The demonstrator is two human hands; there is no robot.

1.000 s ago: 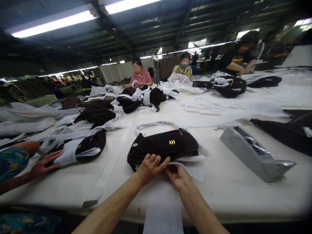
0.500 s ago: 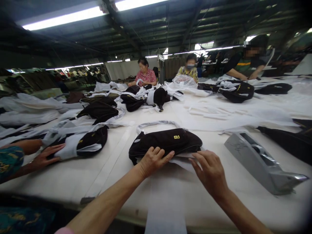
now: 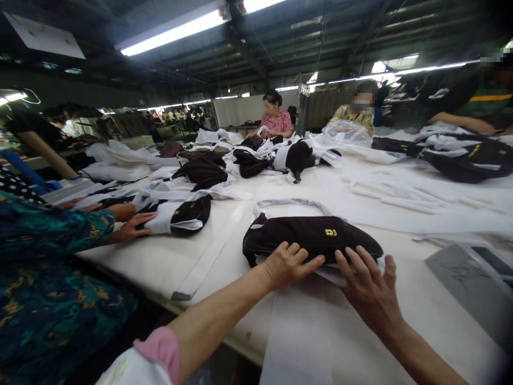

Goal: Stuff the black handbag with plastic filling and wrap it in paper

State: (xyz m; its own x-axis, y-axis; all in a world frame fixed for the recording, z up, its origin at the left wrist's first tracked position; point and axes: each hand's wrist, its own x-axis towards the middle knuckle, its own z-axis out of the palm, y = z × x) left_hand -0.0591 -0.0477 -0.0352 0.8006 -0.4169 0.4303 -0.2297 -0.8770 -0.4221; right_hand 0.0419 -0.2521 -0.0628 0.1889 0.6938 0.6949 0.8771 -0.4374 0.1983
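A black bag (image 3: 296, 235) with a small yellow emblem and a handle wrapped in white paper (image 3: 294, 203) lies on the white table in front of me. My left hand (image 3: 290, 262) grips its near edge, the fingers curled over it and the thumb stretched to the right. Against the bag's near right side lies my right hand (image 3: 371, 289), fingers spread and fingertips touching the fabric. White paper (image 3: 331, 274) sticks out from under the bag between my hands. A long white paper strip (image 3: 298, 337) runs from below it over the table's near edge.
A grey tape dispenser (image 3: 468, 283) stands on the right. At the left, a co-worker's hands (image 3: 134, 227) touch another black bag (image 3: 190, 214) with a white paper band. More bags (image 3: 204, 171) and papers are heaped farther back, where other people work.
My right hand has moved from the loose paper onto the bag's near side, its fingers spreading. My left hand stays on the bag's edge. The view has swung left.
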